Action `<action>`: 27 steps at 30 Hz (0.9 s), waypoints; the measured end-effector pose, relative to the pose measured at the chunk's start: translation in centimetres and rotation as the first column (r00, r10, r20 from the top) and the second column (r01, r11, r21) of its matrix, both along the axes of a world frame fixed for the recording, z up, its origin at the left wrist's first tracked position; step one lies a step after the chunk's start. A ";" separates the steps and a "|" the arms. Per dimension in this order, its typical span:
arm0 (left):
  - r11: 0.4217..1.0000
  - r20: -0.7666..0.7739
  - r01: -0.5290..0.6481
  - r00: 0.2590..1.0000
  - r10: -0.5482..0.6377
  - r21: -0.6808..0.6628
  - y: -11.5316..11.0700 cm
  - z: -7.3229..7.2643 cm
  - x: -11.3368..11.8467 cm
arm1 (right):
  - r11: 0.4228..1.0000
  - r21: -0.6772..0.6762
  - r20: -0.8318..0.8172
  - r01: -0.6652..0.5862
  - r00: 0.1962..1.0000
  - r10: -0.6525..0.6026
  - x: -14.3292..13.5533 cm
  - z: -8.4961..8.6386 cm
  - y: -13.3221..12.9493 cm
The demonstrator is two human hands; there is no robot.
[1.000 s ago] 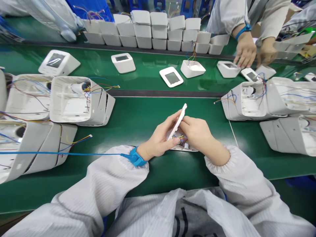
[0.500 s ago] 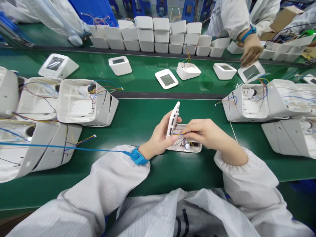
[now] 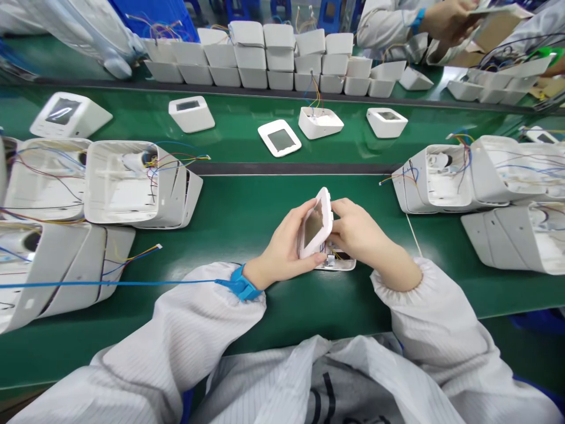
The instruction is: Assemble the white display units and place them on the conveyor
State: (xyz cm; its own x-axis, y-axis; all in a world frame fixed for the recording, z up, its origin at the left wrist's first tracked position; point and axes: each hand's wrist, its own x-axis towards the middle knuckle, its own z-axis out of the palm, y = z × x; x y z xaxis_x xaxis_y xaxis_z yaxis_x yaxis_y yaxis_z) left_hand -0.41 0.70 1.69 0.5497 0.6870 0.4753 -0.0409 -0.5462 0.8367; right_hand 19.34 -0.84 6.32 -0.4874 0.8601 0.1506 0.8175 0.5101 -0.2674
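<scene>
My left hand [image 3: 289, 242] grips a white display panel [image 3: 316, 224] with a dark screen, holding it tilted upright by its edges. Behind the panel, my right hand [image 3: 359, 229] has its fingers curled in at the back; the fingertips are partly hidden, and I cannot tell what they pinch. Under both hands a white housing [image 3: 339, 266] lies open side up on the green table, with wires and a small white connector showing at its front edge. The panel covers most of the housing's inside.
White housings with wires [image 3: 128, 182] stand at the left, and more housings [image 3: 445, 176] at the right. Across the raised strip lie a loose display panel [image 3: 280, 138], a wired housing [image 3: 321, 122] and several closed units. Stacked white housings [image 3: 265, 56] line the back. A co-worker's hand [image 3: 450, 22] is at the top right.
My left hand has turned the panel so its screen faces me more. My right hand has moved from the wires over the housing to behind the panel. The co-worker's hand has lifted a panel away.
</scene>
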 end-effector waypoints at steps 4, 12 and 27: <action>0.984 -0.191 0.000 0.981 0.034 0.176 0.3 0.6 -0.3 | 0.991 -0.044 -0.008 0.123 0.992 -0.124 -0.4 -0.5 -0.2; 0.936 -0.582 0.236 0.812 -0.042 0.262 1.1 2.5 -0.9 | 0.822 -0.552 -0.543 -0.143 0.810 -0.224 3.6 0.2 1.9; 0.882 -0.460 -0.147 0.808 0.369 0.448 -0.7 1.0 0.6 | 0.861 -0.352 -0.607 0.366 0.611 -0.508 -0.8 -1.7 1.0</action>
